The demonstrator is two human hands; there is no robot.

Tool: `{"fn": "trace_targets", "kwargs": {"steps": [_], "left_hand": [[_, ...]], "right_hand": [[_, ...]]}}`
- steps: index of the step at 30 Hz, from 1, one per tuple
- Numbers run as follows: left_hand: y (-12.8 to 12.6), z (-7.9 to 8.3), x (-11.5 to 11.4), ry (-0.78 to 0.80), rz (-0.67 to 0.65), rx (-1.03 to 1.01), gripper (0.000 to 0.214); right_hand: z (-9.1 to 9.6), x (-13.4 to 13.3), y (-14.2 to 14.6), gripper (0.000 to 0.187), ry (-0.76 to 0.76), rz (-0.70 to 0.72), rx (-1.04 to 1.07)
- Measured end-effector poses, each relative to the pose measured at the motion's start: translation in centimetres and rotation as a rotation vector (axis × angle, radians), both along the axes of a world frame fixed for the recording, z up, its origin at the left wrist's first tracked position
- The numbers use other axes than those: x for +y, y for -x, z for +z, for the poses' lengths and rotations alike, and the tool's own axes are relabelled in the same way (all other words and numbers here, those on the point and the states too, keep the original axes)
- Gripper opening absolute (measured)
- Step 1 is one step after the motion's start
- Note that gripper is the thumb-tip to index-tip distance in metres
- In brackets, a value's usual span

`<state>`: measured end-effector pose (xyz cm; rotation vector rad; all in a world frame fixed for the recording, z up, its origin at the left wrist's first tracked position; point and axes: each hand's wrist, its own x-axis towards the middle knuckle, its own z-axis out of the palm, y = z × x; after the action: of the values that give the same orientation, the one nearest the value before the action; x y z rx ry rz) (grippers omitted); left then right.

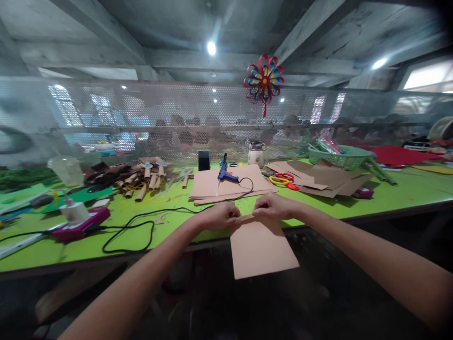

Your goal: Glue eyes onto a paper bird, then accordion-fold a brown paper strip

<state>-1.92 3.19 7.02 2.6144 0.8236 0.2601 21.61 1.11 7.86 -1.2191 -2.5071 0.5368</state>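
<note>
A sheet of brown craft paper hangs over the table's front edge, its top edge folded or rolled over in a narrow strip. My left hand pinches the left end of that strip, and my right hand pinches it farther right. Both hands are closed on the paper, and the fingers partly hide the fold. Just beyond them a stack of brown paper sheets lies on the green table. On the stack rests a blue hot glue gun with a black cord.
Red and yellow scissors lie right of the stack, near more brown sheets. A green basket stands behind them. Several rolled paper tubes are at left, with a purple power strip and its cord nearer. A perforated screen backs the table.
</note>
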Motion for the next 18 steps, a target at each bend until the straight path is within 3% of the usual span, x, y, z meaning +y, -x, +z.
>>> {"fn": "trace_targets", "kwargs": {"steps": [4,12,18], "left_hand": [[-0.5,0.0,-0.6,-0.034,0.029,0.048,0.027],[-0.4,-0.1,-0.1,0.171,0.000,-0.064,0.024],[-0.3,-0.3,0.4,0.181,0.002,-0.053,0.023]], "right_hand": [[-0.1,0.0,-0.2,0.026,-0.022,0.017,-0.014],[-0.3,0.6,-0.5,0.025,-0.014,0.017,-0.006],[-0.7,0.9,-0.4,0.025,0.045,0.017,0.055]]}}
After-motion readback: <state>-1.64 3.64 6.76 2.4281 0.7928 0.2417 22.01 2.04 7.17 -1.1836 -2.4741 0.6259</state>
